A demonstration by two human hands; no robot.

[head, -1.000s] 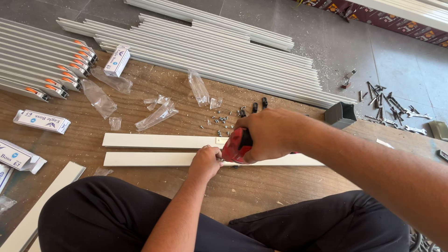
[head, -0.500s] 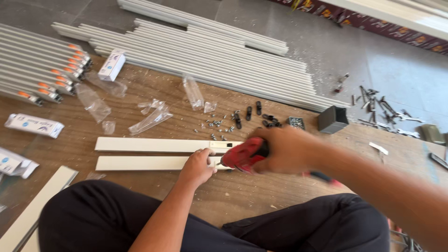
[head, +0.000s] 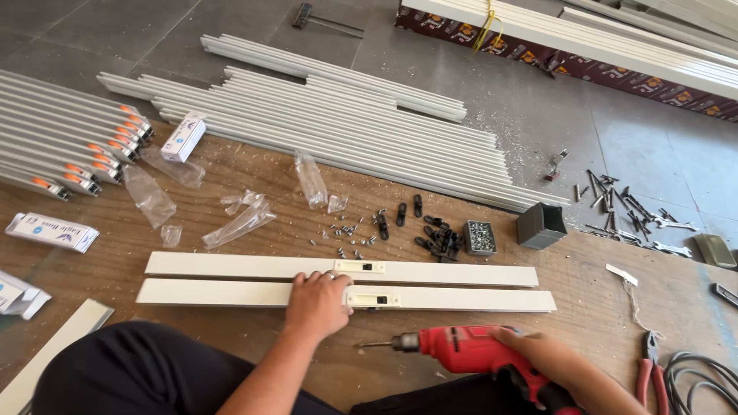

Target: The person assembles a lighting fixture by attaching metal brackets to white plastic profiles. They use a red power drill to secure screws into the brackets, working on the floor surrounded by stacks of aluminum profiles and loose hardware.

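The left hand is lying palm down, fingers spread, pressing on the nearer of two white strips that are lying side by side across the wooden board; it is grasping nothing, only holding the strip flat, with its fingertips reaching the edge of the farther strip. The forearm is coming up from the person's lap, over a dark trouser leg. The right hand is wrapping closed around the grip of a red drill, which is lying nearly level just in front of the strips, its bit pointing left toward the left hand and stopping a little short of it. Each strip is carrying a small white latch piece near its middle, the nearer one just right of the left hand. Beyond the strips, loose screws, black clips, a small box of screws and a dark square cup are sitting on the board, with empty clear bags to the left. A stack of long pale rails is stretching across the floor behind. Red-handled pliers and a black cable are lying near the right forearm.
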